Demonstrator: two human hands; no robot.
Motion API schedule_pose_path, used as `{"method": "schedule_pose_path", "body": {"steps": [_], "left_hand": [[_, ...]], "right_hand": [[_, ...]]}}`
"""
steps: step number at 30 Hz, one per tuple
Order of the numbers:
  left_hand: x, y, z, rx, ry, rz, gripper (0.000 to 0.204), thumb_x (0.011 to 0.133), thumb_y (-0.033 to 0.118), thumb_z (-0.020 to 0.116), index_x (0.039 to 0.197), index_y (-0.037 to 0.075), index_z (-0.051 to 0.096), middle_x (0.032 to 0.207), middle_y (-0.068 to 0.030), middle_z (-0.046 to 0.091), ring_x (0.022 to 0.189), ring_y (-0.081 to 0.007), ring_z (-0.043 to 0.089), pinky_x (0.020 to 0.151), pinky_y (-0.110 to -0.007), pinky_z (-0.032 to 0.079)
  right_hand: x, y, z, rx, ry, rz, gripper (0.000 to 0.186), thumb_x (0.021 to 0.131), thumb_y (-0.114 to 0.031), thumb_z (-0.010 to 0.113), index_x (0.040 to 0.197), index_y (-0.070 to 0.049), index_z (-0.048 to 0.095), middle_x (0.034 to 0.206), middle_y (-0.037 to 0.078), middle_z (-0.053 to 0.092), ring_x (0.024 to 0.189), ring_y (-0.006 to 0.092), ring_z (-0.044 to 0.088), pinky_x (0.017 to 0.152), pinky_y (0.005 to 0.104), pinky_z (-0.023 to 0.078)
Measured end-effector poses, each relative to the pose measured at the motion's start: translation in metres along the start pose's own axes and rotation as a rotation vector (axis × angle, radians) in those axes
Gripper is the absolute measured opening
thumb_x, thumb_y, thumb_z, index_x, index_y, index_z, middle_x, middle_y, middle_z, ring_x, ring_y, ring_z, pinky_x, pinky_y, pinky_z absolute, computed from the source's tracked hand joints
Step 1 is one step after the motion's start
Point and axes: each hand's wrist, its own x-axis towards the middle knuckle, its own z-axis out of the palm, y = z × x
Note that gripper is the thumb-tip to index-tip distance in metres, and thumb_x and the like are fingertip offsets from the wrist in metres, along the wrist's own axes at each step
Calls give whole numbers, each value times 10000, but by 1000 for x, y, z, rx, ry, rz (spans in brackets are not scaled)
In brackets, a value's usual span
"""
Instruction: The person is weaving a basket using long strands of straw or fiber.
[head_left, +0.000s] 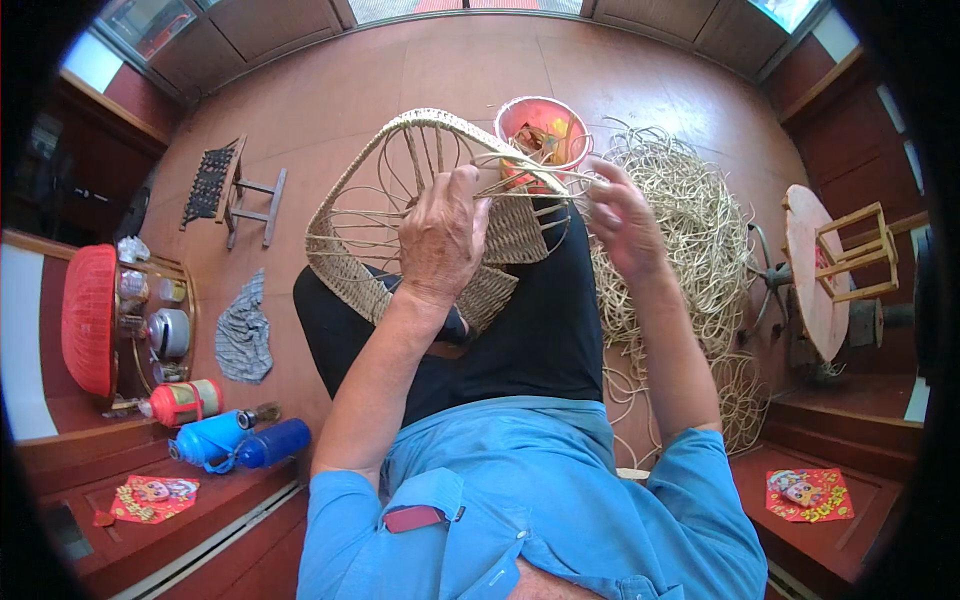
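A half-woven, basket-like piece of straw cord (345,275) rests across my lap, with closely plaited bands and bare cords fanned across its open middle. My left hand (440,235) lies over its near part, fingers curled down around the cords; the fingertips are partly hidden. To the right, my right hand (625,220) is raised beside the piece's upper right corner. Its fingers are bent toward the thumb around a loose straw cord (545,168) that runs back to the weaving. Beyond that corner stands a pink bucket (525,108) with scraps inside.
A large heap of loose cord (680,230) covers the floor at right, near a round-topped stool (815,270) on its side. At left are a small stool (235,195), a grey cloth (243,325), a red cover (90,320) and several flasks (210,437).
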Motion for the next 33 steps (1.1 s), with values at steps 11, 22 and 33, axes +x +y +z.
{"method": "schedule_pose_path", "body": {"steps": [11, 22, 33], "left_hand": [[1, -13, 11, 166, -65, 180, 132, 1024, 146, 709, 1093, 87, 612, 1008, -95, 614, 884, -312, 720, 741, -456, 603], [2, -10, 2, 26, -101, 208, 142, 1010, 109, 713, 1095, 80, 603, 992, -116, 639, 890, -341, 717, 730, -470, 570], [-5, -10, -8, 30, -111, 169, 125, 1031, 116, 688, 1103, 89, 589, 992, -120, 624, 906, -346, 708, 749, -489, 576]], "right_hand": [[-180, -148, -333, 46, 339, -125, 309, 1033, -131, 713, 1326, -83, 628, 917, -64, 622, 596, 8, 472, 460, 187, 354], [-83, -22, -25, -1148, 227, -472, 235, 1069, -210, 743, 1235, -47, 771, 1159, 83, 778, 1046, 179, 737, 916, 361, 579], [-19, 21, -2, -1037, 210, -402, 257, 1138, -301, 593, 1067, -71, 685, 942, 162, 711, 835, 285, 709, 802, 466, 557]]}}
